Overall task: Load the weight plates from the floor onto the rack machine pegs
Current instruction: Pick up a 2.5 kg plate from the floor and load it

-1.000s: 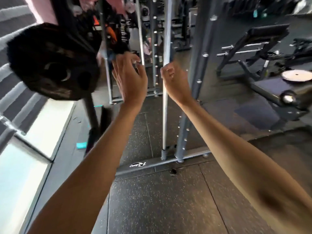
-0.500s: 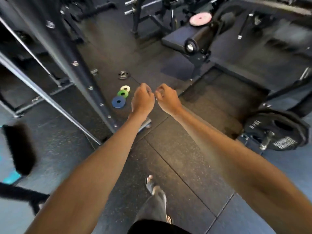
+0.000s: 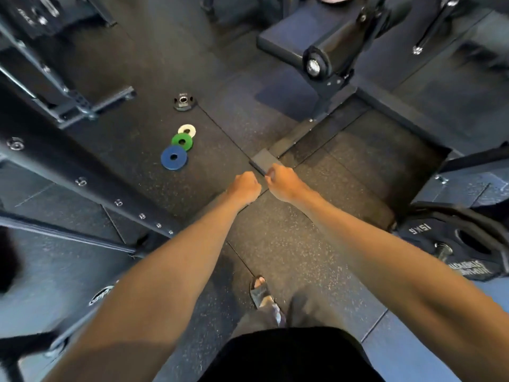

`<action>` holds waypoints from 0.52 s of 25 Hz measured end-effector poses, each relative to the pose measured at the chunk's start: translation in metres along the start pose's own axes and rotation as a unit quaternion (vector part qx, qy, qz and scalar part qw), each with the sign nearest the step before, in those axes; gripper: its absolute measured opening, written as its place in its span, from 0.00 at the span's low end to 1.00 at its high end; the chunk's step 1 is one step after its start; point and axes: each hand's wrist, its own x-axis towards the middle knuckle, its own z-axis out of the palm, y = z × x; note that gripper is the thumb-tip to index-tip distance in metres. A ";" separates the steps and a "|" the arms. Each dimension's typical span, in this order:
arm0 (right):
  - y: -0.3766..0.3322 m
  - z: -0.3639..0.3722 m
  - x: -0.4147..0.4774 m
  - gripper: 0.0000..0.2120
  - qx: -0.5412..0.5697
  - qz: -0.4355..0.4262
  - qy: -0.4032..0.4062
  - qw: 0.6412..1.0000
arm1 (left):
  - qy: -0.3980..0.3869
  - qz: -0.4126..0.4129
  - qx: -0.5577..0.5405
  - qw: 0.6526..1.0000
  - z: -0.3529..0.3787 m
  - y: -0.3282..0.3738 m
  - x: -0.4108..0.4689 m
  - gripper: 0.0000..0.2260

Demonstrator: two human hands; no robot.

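I count 3 small ring plates flat on the floor at 11 o'clock, touching in a row: blue plate (image 3: 174,158), green plate (image 3: 182,141), white plate (image 3: 187,130). Further out lies what looks like a black plate (image 3: 185,102).

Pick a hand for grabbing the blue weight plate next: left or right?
Left, likely: left hand sits nearer the blue weight plate lying to its left; right hand would have to cross over.

Both arms reach forward over the rubber floor (image 3: 289,244). The left hand (image 3: 243,186) and the right hand (image 3: 283,183) are curled into fists, close beside each other, and carry nothing. Further ahead on the floor lie a blue plate (image 3: 174,157), a green plate (image 3: 182,141) and a white plate (image 3: 187,130) in a touching row. A small black plate (image 3: 183,101) lies apart behind them.
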 end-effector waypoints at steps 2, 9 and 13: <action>0.010 -0.001 0.039 0.13 -0.018 -0.003 -0.044 0.999 | -0.040 -0.003 -0.001 0.999 -0.007 0.003 0.032 0.10; 0.024 -0.007 0.222 0.13 -0.044 -0.036 -0.148 0.987 | -0.076 -0.043 0.030 0.996 -0.060 0.017 0.183 0.14; 0.008 -0.025 0.332 0.09 -0.080 -0.058 -0.197 0.975 | -0.060 -0.094 0.001 0.994 -0.103 0.021 0.275 0.14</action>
